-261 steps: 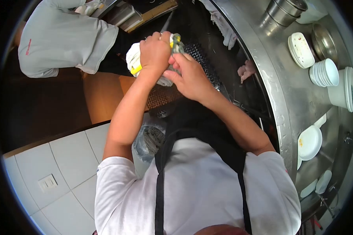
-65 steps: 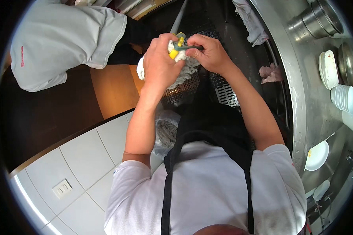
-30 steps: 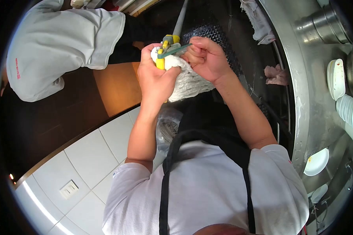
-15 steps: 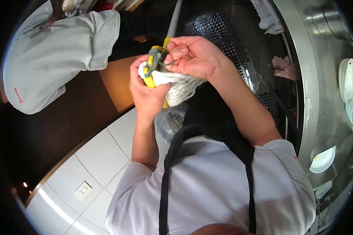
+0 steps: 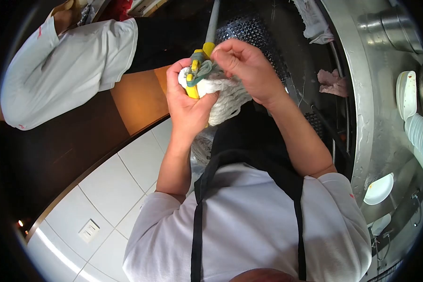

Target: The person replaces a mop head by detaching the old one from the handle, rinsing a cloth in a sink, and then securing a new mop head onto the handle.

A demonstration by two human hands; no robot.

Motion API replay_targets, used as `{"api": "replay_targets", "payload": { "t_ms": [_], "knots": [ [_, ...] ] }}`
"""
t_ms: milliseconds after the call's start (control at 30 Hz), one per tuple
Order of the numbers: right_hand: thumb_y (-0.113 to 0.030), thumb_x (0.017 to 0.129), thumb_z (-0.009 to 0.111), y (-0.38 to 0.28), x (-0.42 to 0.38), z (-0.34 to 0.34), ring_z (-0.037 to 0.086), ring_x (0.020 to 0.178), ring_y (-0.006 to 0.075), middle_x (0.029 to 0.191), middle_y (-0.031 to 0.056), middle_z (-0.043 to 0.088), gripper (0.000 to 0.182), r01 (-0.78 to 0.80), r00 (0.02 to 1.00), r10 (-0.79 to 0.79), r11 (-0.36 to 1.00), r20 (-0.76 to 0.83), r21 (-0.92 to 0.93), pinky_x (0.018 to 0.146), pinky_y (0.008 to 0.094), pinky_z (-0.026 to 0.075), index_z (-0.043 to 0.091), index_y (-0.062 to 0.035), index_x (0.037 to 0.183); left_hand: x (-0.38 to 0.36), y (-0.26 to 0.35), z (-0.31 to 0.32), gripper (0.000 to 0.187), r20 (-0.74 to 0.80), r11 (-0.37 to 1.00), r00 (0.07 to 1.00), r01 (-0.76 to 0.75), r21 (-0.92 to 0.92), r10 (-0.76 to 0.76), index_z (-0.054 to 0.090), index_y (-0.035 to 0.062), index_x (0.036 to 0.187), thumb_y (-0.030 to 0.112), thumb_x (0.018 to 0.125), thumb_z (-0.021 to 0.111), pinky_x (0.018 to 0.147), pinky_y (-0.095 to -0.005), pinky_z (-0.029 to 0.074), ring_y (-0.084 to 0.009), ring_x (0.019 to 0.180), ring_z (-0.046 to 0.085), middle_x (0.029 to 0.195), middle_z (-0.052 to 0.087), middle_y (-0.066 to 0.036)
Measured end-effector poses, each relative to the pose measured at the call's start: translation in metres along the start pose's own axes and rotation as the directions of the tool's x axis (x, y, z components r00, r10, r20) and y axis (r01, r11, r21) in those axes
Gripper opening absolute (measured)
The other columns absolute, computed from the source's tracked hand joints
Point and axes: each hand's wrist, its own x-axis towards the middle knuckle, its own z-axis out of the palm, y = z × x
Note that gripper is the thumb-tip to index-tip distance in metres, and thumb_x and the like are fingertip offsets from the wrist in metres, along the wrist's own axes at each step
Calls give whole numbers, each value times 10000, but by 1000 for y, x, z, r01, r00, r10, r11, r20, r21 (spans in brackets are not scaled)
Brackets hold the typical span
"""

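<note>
My left hand (image 5: 188, 101) is wrapped around the head of a string mop, its thumb pressed on the white strands (image 5: 228, 101). A yellow clamp (image 5: 191, 90) joins the strands to a grey pole (image 5: 213, 21) that runs away towards the floor. Looped around the clamp is a grey-green cord (image 5: 201, 71), bunched on its upper side. Close to the clamp's far end, my right hand (image 5: 249, 70) is closed with fingertips curled together. Whatever lies between those fingertips cannot be made out.
At the left stands another person in a light shirt (image 5: 80, 66). A metal counter (image 5: 362, 141) on the right holds white plates (image 5: 405, 94) and a metal pot (image 5: 385, 30). A pink cloth (image 5: 332, 83) hangs by a rail. Black perforated mats (image 5: 249, 30) lie on the floor.
My right hand has drawn back from the cord, its fingers curling in. The cord's stretched strand now lies in a loop on the clamp. The mop head has shifted slightly right.
</note>
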Motion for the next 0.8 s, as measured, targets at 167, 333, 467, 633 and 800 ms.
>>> {"api": "replay_targets", "payload": {
  "t_ms": [167, 333, 467, 633, 800],
  "knots": [
    [-215, 889, 717, 10, -4, 3, 495, 679, 29, 766, -32, 596, 210, -96, 994, 99, 993, 37, -75, 602, 207, 412, 672, -9, 886, 1, 5, 0, 626, 28, 996, 1000, -14, 90, 12, 433, 34, 1254, -112, 699, 684, 892, -296, 510, -157, 1017, 598, 1120, 569, -86],
    [-208, 876, 725, 8, -11, -13, 484, 675, 43, 756, -31, 592, 200, -107, 994, 106, 994, -18, -35, 603, 228, 416, 678, -17, 912, 1, 2, -1, 616, 49, 995, 998, -31, 92, 26, 430, 38, 1248, -121, 702, 666, 888, -300, 512, -157, 1014, 597, 1119, 564, -85],
    [-230, 868, 751, -7, -25, -21, 461, 663, 40, 732, -33, 572, 205, 174, 985, -148, 879, 93, -444, 594, 228, 401, 674, -47, 820, 3, -2, 3, 610, 39, 994, 998, -53, 94, 49, 448, 48, 1217, -51, 676, 712, 851, -316, 521, -173, 969, 631, 1056, 623, -104],
    [-226, 855, 781, -10, -36, -27, 407, 606, 22, 630, -61, 494, 329, 3, 999, 8, 936, 32, -352, 540, 219, 344, 583, -68, 645, 3, -1, 12, 603, 22, 971, 992, -124, 206, 122, 464, 48, 1194, 16, 668, 756, 810, -337, 528, -220, 908, 665, 980, 663, -111],
    [-201, 848, 786, 0, -30, -22, 401, 591, 14, 602, -80, 471, 349, -22, 997, 11, 989, -75, -145, 519, 211, 321, 548, -90, 617, 1, 4, 16, 560, -14, 955, 989, -139, 263, 148, 491, 45, 1165, 29, 673, 759, 804, -346, 528, -249, 907, 671, 987, 662, -130]
  ]
}}
